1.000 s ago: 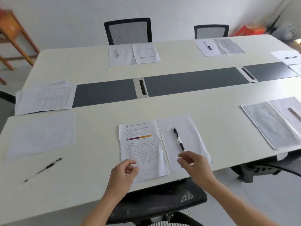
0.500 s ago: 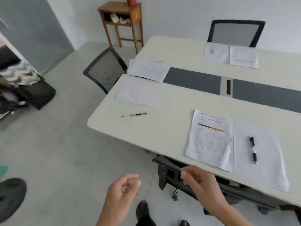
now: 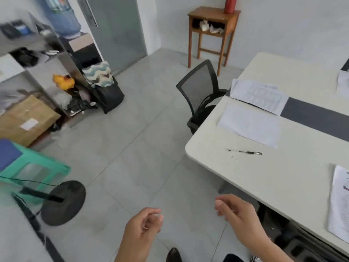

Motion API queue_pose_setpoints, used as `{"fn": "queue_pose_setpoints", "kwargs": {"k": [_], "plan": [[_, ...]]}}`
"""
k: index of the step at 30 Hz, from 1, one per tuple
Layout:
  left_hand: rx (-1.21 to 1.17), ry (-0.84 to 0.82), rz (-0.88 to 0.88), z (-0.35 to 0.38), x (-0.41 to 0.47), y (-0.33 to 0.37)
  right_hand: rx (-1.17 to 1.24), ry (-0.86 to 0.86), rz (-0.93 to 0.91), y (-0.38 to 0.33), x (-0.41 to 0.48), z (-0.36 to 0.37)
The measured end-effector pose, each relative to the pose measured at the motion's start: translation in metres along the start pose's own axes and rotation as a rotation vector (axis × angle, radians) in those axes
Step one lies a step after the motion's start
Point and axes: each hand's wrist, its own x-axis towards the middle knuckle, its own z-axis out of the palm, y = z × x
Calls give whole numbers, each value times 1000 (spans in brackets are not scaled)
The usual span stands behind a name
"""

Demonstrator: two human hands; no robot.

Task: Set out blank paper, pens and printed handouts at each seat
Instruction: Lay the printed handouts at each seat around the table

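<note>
White blank paper (image 3: pixel 249 125) and handout stack (image 3: pixel 260 97) sit at the surface (image 3: pixel 283 176) end seat, pen (image 3: pixel 245 152) loose nearby, so that seat looks unfinished imo. The left hand (image 3: pixel 143 225) and right hand (image 3: pixel 238 212) hang relaxed, empty.

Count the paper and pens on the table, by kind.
Pen: 1
Blank sheet: 1
Printed: 2, far stack (counted once) and near handout
Cut-off sheet, kind unclear: 1
Total: 5

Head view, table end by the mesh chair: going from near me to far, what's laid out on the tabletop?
Handout with colour header → pen → blank sheet → printed stack.
</note>
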Motion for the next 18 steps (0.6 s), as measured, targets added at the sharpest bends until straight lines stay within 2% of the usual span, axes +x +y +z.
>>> {"fn": "queue_pose_setpoints", "kwargs": {"k": [5, 10, 18], "plan": [[15, -45, 3, -33, 71, 13, 51, 65, 20, -28, 54, 27], [59, -150, 56, -38, 164, 38, 116, 215, 90, -39, 123, 26], [194, -296, 78, -54, 328, 132, 241, 406, 158, -80, 255, 16]]}}
